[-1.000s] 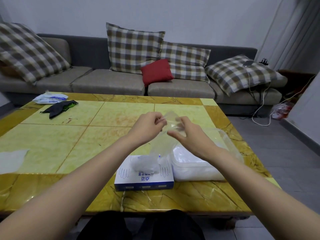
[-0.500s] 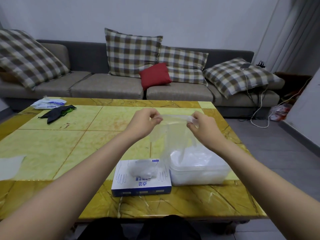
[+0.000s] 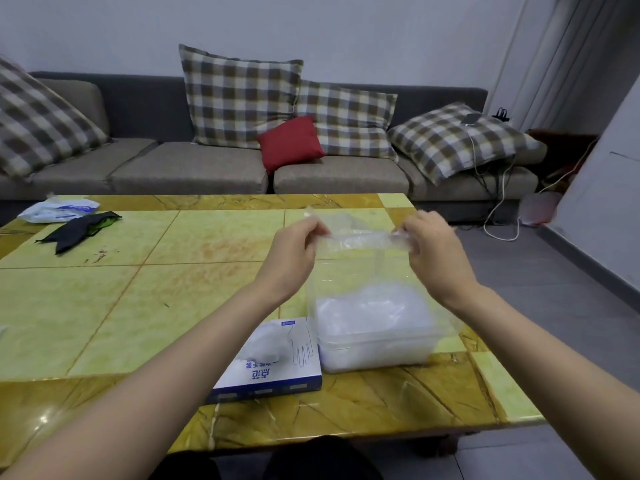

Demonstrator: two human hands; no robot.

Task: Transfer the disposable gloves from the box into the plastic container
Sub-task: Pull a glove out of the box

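Note:
A thin clear disposable glove [image 3: 360, 242] is stretched flat between my two hands above the table. My left hand [image 3: 294, 249] pinches its left edge and my right hand [image 3: 433, 252] pinches its right edge. The glove hangs down over the clear plastic container [image 3: 377, 351], which holds a white pile of gloves. The blue and white glove box [image 3: 277, 370] lies just left of the container, with crumpled clear gloves poking from its top opening; my left forearm covers part of it.
The yellow marble table [image 3: 138, 306] carries a dark cloth item [image 3: 78, 230] and a white packet [image 3: 57, 209] at its far left. A grey sofa [image 3: 194, 171] with checked and red cushions stands behind. Cables lie on the floor at the right.
My hands have moved apart and spread the glove out wide. It now hangs over the container, where a second ago it was bunched between my fingertips.

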